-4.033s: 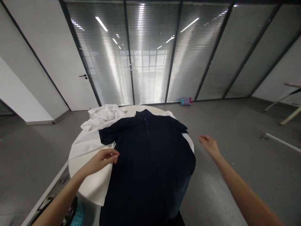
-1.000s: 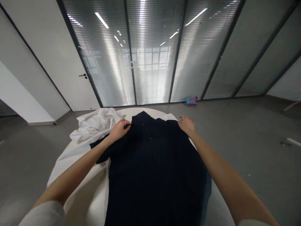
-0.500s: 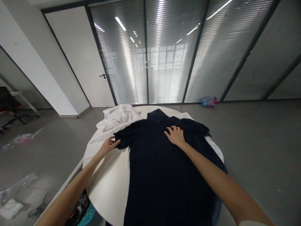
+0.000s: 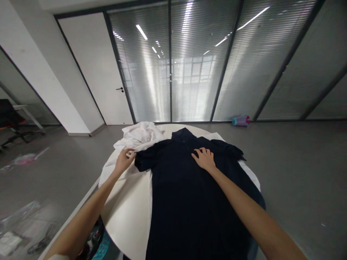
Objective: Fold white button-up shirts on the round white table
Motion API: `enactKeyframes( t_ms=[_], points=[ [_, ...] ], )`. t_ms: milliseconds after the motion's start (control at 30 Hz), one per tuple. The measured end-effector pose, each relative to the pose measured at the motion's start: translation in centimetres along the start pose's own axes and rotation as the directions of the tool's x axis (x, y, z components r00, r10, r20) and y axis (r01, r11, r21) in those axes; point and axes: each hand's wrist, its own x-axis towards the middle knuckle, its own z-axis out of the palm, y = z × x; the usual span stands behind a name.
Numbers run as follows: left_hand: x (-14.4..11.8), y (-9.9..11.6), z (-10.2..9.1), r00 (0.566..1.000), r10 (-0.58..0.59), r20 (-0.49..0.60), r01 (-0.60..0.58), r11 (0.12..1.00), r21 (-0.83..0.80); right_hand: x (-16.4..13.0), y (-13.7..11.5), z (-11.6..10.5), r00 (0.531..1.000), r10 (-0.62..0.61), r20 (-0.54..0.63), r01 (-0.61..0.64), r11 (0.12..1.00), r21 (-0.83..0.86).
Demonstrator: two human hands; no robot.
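Observation:
A dark navy short-sleeved shirt [image 4: 189, 202] lies spread flat, collar away from me, on a round white table [image 4: 130, 216]. My right hand [image 4: 204, 159] rests flat on the shirt's chest just below the collar, fingers spread. My left hand [image 4: 124, 160] reaches to the edge of the shirt's left sleeve, its fingertips touching the crumpled white cloth [image 4: 138, 139] beside that sleeve; whether it pinches anything is unclear.
A white sheet covers part of the table under the shirt. A blue basket [image 4: 97, 245] shows under the table's near left edge. A blue and pink bottle [image 4: 240, 120] lies on the floor by the glass wall. Plastic bags [image 4: 18, 159] litter the left floor.
My left hand has moved from the sleeve's lower edge up to the white cloth at the sleeve's tip. My right hand stays flat on the shirt's chest.

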Motion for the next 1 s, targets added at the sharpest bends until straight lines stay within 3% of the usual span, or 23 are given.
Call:
enactKeyframes(
  t_ms=[100, 167, 233, 333, 400, 467, 567, 633, 733, 767, 833, 900, 933, 1000],
  points=[
    [5.1, 2.7, -1.5, 0.975, 0.146, -0.169, -0.108, 0.971, 0.214, 0.0, -0.1, -0.1, 1.000, 0.001, -0.007, -0.001, 1.000, -0.008],
    [8.7, 4.6, -1.8, 0.965, 0.197, -0.172, -0.124, 0.924, 0.361, -0.1, -0.1, 0.0, 1.000, 0.003, -0.014, -0.003, 1.000, -0.013],
    [11.9, 6.2, -1.3, 0.969, 0.225, -0.100, -0.146, 0.852, 0.503, 0.0, 0.0, 0.0, 1.000, 0.005, -0.019, -0.006, 1.000, -0.013],
    [15.2, 7.3, 0.5, 0.967, 0.236, 0.097, -0.245, 0.760, 0.602, 0.0, 0.1, 0.2, 1.000, 0.008, -0.019, -0.008, 1.000, -0.005],
    [16.3, 7.6, 1.9, 0.951, 0.237, 0.199, -0.309, 0.733, 0.606, 0.0, 0.1, 0.2, 1.000, 0.007, -0.017, -0.007, 1.000, 0.003],
    [16.7, 8.1, 2.9, 0.951, 0.244, 0.190, -0.309, 0.745, 0.591, 0.0, 0.0, 0.2, 1.000, 0.006, -0.017, -0.006, 1.000, 0.013],
    [16.4, 9.8, 3.3, 0.962, 0.268, 0.045, -0.250, 0.811, 0.529, 0.0, 0.0, 0.2, 1.000, 0.009, -0.020, -0.009, 1.000, 0.020],
    [15.7, 11.8, 2.8, 0.940, 0.323, -0.107, -0.252, 0.871, 0.421, -0.1, 0.1, 0.2, 1.000, 0.016, -0.014, -0.016, 1.000, 0.024],
    [13.1, 15.5, 1.5, 0.839, 0.443, -0.316, -0.388, 0.894, 0.224, -0.3, -0.1, -0.2, 0.998, 0.012, -0.065, -0.009, 0.999, 0.042],
    [11.7, 16.7, 1.2, 0.808, 0.482, -0.339, -0.449, 0.876, 0.174, -0.3, -0.3, -0.5, 0.994, -0.002, -0.111, 0.008, 0.998, 0.058],
    [8.0, 18.7, 1.0, 0.775, 0.564, -0.285, -0.563, 0.821, 0.095, -0.5, -1.3, -1.4, 0.979, -0.038, -0.201, 0.070, 0.986, 0.155],
    [3.5, 20.0, 1.3, 0.746, 0.661, -0.075, -0.663, 0.749, 0.012, -0.6, -2.9, -2.4, 0.975, -0.057, -0.213, 0.133, 0.922, 0.363],
    [1.3, 20.3, 1.5, 0.684, 0.723, 0.094, -0.723, 0.689, -0.047, -0.8, -3.9, -2.9, 0.980, -0.076, -0.182, 0.156, 0.864, 0.479],
    [-2.7, 20.3, 1.7, 0.420, 0.793, 0.441, -0.805, 0.550, -0.223, -1.0, -5.9, -3.6, 0.983, -0.156, -0.099, 0.183, 0.755, 0.630]
  ],
)
